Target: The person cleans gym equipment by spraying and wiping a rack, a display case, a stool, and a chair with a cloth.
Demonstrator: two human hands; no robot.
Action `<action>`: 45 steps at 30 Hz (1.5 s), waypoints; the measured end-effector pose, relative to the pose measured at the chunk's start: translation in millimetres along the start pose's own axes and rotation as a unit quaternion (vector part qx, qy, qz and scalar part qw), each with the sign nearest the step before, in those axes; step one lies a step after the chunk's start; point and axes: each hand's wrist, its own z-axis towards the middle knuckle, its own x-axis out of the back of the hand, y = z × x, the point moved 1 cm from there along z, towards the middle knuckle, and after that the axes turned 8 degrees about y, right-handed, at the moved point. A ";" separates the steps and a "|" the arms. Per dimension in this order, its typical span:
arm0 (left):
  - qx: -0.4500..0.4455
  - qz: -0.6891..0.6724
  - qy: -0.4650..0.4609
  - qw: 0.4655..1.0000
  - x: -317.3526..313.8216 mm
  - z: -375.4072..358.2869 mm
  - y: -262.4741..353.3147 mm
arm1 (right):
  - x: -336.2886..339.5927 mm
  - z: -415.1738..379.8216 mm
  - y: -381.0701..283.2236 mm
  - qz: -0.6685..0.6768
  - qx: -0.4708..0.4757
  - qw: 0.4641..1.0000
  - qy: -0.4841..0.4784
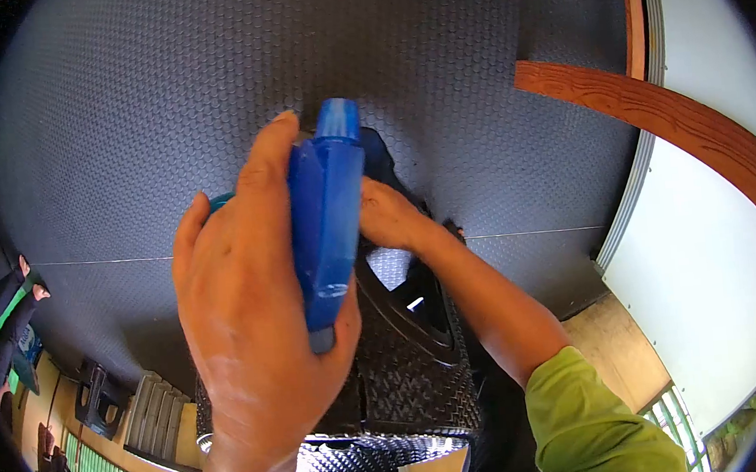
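Note:
My left hand (247, 264) is raised close to the camera, wrapped round a spray bottle. Its blue spray head (332, 213) points away from me, and a teal sliver of something (219, 201) shows past my fingers. Beyond it reaches my right hand (387, 217), its fingers mostly hidden behind the spray head. Dark material (378, 152) shows just past that hand. Below both hands stands a black woven-pattern plastic piece (408, 389) with a curved rim and an opening; my right wrist passes over it. What my right hand holds, I cannot tell.
Dark textured matting (163, 102) covers the surface ahead. At the right are a brown wooden beam (652, 108) and a white panel (709, 272). Another person's feet (34, 285) show at the far left, near a black plastic item (100, 402) and a grey slatted piece (154, 413).

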 end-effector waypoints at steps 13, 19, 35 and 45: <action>-0.054 0.024 0.022 0.998 -4.6 -8.3 -6.7 | 13.9 -12.8 83.3 -0.234 0.201 0.936 0.169; -0.045 0.022 0.011 0.999 -6.2 -8.7 -4.9 | 58.7 -121.1 157.7 -0.331 0.111 0.934 0.082; 0.112 -0.126 0.175 0.970 28.6 -18.8 -54.1 | 2.7 90.1 4.7 -0.309 0.051 0.946 -0.085; 0.153 -0.246 0.190 0.938 39.1 -24.7 -42.0 | 27.8 -71.0 -138.7 -0.215 0.066 0.960 -0.168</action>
